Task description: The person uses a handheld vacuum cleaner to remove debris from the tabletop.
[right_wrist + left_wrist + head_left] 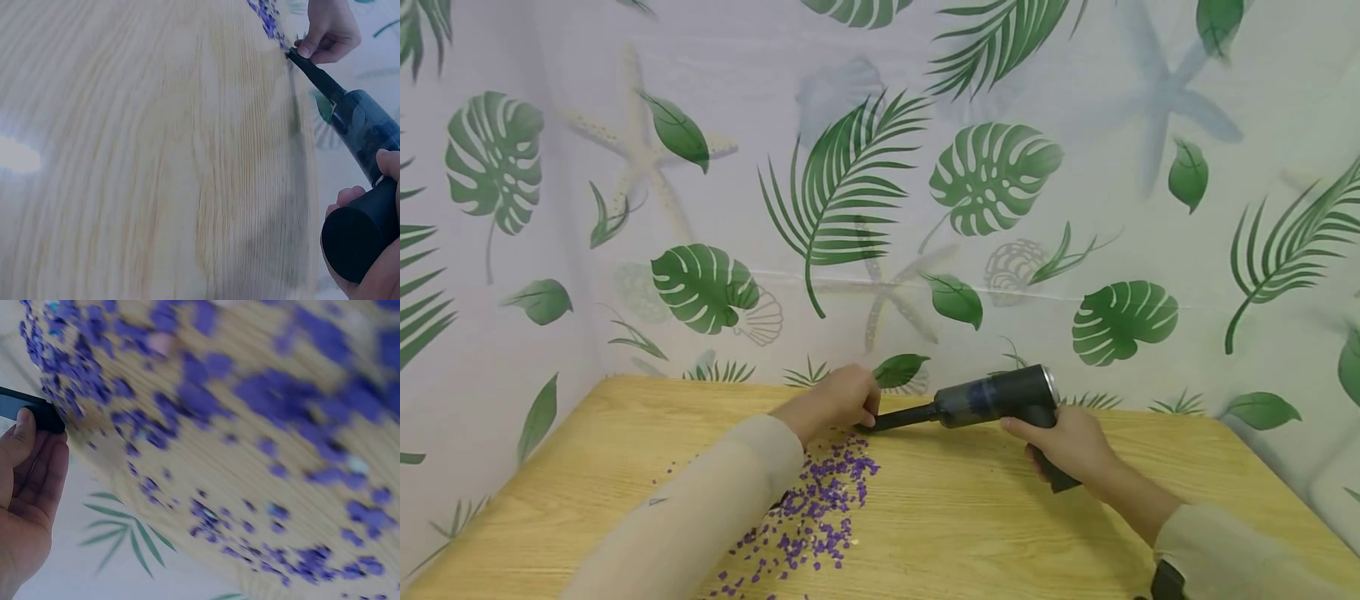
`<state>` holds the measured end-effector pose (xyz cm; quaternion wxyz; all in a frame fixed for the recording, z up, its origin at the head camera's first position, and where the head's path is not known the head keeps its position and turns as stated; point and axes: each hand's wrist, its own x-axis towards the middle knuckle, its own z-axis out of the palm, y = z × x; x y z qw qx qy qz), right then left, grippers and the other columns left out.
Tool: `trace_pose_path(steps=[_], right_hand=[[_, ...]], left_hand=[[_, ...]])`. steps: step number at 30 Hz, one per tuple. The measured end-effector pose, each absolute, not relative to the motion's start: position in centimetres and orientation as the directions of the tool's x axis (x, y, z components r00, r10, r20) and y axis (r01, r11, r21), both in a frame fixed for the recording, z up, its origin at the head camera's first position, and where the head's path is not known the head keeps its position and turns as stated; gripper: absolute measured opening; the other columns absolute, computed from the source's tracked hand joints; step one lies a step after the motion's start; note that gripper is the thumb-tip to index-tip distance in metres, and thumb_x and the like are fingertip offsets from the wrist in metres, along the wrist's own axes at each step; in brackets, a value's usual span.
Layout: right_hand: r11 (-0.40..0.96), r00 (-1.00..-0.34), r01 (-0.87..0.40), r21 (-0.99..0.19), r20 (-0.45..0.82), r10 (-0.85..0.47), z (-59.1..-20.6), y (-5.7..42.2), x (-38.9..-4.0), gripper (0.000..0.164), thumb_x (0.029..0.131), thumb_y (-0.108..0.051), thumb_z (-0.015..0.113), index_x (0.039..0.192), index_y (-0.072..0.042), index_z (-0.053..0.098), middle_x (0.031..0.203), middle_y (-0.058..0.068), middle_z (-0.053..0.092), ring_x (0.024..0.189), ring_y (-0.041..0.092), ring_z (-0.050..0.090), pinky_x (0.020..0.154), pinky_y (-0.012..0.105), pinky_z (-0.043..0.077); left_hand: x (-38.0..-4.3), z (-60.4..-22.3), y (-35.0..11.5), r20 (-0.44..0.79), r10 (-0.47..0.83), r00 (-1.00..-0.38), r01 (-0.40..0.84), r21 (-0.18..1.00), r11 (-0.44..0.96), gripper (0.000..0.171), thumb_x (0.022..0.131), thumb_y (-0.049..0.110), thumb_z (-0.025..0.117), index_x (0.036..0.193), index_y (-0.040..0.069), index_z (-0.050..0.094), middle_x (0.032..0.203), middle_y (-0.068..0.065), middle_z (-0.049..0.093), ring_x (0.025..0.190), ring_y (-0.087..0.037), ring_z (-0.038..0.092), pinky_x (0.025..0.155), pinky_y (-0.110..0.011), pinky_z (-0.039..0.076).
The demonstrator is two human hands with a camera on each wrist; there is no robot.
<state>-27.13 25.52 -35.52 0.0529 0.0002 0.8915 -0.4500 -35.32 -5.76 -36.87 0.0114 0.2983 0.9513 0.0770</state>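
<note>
A black handheld vacuum cleaner with a see-through dust chamber is held above the wooden table, its narrow nozzle pointing left. My right hand grips its handle, thumb along the side of the body. At the nozzle's far end, my left hand pinches the tip between thumb and fingers, as the left wrist view shows on the black nozzle end. Purple paper-like bits lie scattered just below the nozzle tip and under the left forearm. Dark blue-purple matter shows inside the dust chamber.
The light wooden table runs back to a wall sheet printed with green leaves and starfish. A few pale bits mix with the purple ones. Something dark is partly hidden behind the left sleeve.
</note>
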Motion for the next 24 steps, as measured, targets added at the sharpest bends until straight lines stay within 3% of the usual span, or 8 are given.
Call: trace_pose_path(steps=[10,24], right_hand=[[0.603,-0.996,-0.005,-0.797,-0.050,-0.074,-35.8,20.9,-28.0,0.051,0.089,-0.046,0.073,0.088,0.004,0.062,0.060,0.007,0.064,0.048,0.017,0.060,0.048,0.033,0.053],[0.608,-0.994,-0.027,-0.794,-0.042,-0.100,-35.9,14.2,-29.7,0.047,0.089,-0.041,0.074,0.090,0.004,0.063,0.061,0.007,0.064,0.045,0.015,0.059,0.047,0.030,0.052]], left_hand=[[-35.2,-37.1,-10.4,0.027,0.519,-0.854,0.515,0.176,0.839,0.009,0.084,0.018,0.080,0.077,0.014,0.076,0.075,0.003,0.069,0.075,-0.014,0.061,0.083,-0.035,0.053],[-34.2,-37.2,-17.6,0.089,0.492,-0.866,0.500,0.144,0.854,0.012,0.083,0.017,0.081,0.073,0.015,0.074,0.070,0.006,0.066,0.068,-0.011,0.058,0.068,-0.030,0.052]])
